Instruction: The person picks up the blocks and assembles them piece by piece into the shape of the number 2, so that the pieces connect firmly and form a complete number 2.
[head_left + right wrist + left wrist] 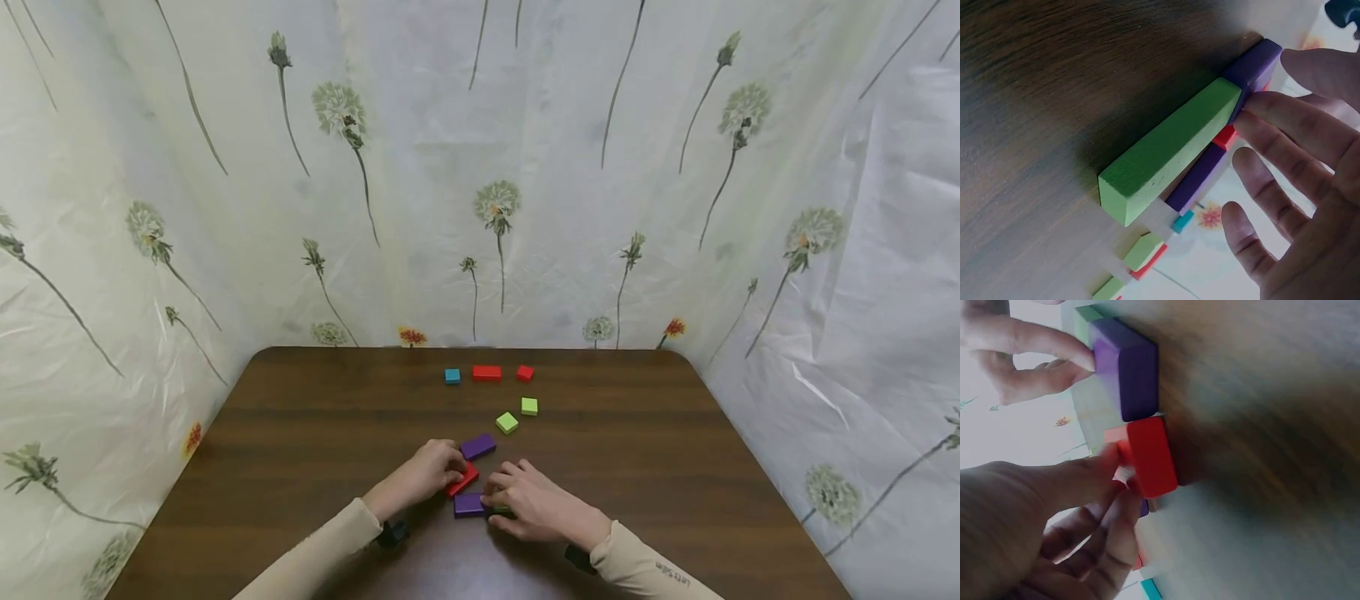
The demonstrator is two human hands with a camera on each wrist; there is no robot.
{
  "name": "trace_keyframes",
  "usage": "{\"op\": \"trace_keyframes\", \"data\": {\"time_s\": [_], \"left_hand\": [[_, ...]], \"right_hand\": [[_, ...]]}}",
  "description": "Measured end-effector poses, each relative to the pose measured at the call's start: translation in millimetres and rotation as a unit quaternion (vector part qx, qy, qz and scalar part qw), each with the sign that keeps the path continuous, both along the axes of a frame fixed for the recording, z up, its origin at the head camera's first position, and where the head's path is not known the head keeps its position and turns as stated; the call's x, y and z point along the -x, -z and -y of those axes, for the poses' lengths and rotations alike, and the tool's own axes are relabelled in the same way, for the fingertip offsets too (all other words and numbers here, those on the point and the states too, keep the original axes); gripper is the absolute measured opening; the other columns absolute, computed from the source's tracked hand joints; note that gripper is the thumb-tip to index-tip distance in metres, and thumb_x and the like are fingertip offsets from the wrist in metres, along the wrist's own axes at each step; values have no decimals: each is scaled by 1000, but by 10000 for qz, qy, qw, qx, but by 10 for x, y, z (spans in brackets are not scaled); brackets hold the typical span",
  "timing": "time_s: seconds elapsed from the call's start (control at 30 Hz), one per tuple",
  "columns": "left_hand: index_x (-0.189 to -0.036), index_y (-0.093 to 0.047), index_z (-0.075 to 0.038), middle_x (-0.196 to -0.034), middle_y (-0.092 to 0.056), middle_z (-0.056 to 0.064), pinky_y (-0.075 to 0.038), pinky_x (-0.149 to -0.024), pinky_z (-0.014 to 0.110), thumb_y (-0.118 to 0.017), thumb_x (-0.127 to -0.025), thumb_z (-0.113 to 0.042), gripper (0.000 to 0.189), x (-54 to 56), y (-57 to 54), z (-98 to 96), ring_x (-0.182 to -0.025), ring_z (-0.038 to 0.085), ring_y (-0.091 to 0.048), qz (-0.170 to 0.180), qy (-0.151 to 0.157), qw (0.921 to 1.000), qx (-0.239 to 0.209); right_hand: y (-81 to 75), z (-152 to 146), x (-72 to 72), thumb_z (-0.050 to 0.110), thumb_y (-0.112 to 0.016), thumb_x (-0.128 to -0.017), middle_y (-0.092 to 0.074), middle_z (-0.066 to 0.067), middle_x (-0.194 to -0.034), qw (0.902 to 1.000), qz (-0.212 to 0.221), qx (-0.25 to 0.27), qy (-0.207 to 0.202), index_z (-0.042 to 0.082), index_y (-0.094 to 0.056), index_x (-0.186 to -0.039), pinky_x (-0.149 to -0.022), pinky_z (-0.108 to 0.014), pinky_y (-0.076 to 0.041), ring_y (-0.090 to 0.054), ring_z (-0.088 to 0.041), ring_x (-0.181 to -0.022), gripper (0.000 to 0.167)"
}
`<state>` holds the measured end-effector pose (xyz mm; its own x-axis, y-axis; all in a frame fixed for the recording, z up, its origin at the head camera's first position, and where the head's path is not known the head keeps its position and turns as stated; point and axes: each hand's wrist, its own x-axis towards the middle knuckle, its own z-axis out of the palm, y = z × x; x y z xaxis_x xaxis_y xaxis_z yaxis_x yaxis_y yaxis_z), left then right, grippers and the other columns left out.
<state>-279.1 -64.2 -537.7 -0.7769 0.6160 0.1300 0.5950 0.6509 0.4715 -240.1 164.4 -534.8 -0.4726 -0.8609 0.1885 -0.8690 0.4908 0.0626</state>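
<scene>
My left hand [427, 471] pinches a red block [1152, 457] between thumb and fingers, one end of it close to a purple block [1138, 378]. With its fingertips, my right hand [528, 504] touches that purple block, which lies nearest me in the head view; the fingers [1269, 187] are spread in the right wrist view. A long green block [1166, 150] meets the purple one end to end, mostly hidden under the right hand in the head view. Just beyond the red block is a second purple block [478, 447], lying at a slant.
Two light green blocks [507, 423] [529, 407] sit farther out on the brown table [337, 417]. Near its far edge are a small blue block [452, 377], a longer red block [487, 373] and a small red block [525, 372]. A flower-patterned curtain [420, 167] surrounds the table.
</scene>
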Motion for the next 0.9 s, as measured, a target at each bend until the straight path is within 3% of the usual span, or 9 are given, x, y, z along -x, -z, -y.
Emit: {"op": "trace_keyframes", "data": {"time_s": [0.17,0.27,0.5,0.63,0.77,0.9], "left_hand": [[-84,-76,-10,-80,-60,-5,-43,-62,15,-71,-85,-7,5,-62,60,1,-70,2,-49,-624,138,9978,158],[-84,-75,-12,-81,-60,-6,-43,-64,15,-70,-85,-4,9,-98,74,13,-72,3,-50,-822,194,9963,161],[-87,-76,-10,-85,-63,-3,-47,-68,20,-70,-84,-3,10,-143,60,48,-75,7,-53,-1483,412,9867,517],[-85,-76,-10,-83,-59,-5,-45,-65,19,-69,-86,-9,7,-202,27,50,-72,6,-50,-1628,347,9818,911],[-78,-69,-11,-77,-54,-6,-40,-60,21,-64,-92,-18,16,-286,-2,32,-68,7,-45,-1528,167,9818,1113],[-75,-64,-14,-79,-55,-5,-43,-63,25,-61,-94,-25,22,-365,15,25,-71,10,-48,-1617,91,9777,1339]], "right_hand": [[2,2,2,40,-66,-88,-64,9,-103,10000,-4,13,-30,24,-74,-106,-75,-30,-37,-53,-13,-98,25],[2,5,-1,39,-66,-88,-64,8,-103,10000,-13,13,-41,23,-74,-106,-75,-31,-37,-53,-13,-98,25],[-1,17,5,39,-67,-88,-64,7,-103,10000,-34,37,-17,23,-75,-106,-76,-31,-38,-53,-13,-98,25],[4,24,20,39,-67,-87,-65,7,-103,9999,-58,97,-29,22,-75,-105,-76,-31,-37,-53,-13,-97,26],[9,27,30,40,-67,-87,-65,7,-103,9999,-74,82,-24,23,-75,-105,-76,-31,-37,-53,-13,-97,26],[9,28,30,40,-67,-87,-65,8,-103,10000,-31,56,-19,23,-75,-104,-77,-31,-37,-53,-13,-97,25]]}}
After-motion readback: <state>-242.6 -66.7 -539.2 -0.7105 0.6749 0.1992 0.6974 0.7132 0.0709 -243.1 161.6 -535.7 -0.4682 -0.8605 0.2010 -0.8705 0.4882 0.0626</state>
